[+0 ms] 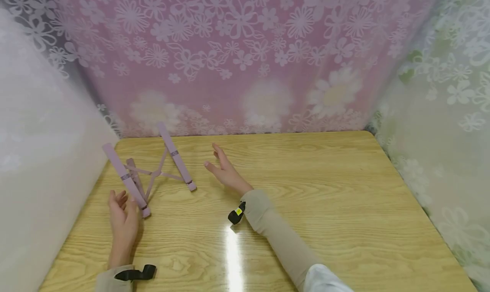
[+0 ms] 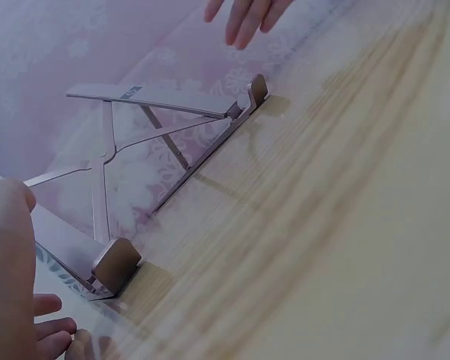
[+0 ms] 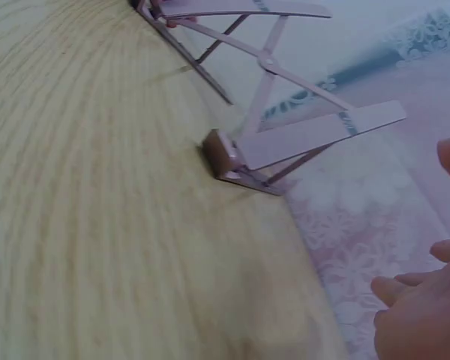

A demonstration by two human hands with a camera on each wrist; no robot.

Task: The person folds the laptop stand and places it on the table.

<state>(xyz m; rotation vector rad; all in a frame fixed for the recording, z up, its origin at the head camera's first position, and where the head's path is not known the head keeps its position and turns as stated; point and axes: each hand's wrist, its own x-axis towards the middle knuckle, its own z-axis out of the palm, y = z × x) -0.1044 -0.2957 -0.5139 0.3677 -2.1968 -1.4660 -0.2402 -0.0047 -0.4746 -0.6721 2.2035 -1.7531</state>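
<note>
The pale pink folding metal stand with crossed struts sits unfolded at the back-left of the light wooden counter. Your left hand lies just beside its near foot, fingers relaxed and apart; your right hand rests near its right rail, open, holding nothing.

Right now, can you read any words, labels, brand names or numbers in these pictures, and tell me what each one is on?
No readable text in any view.
Pink folding metal stand: dark bands on its arms, no legible marking.
Black wrist strap with a small yellow tag: tag too small to read.
Glossy wooden table and flowered pink curtain: no lettering.
</note>
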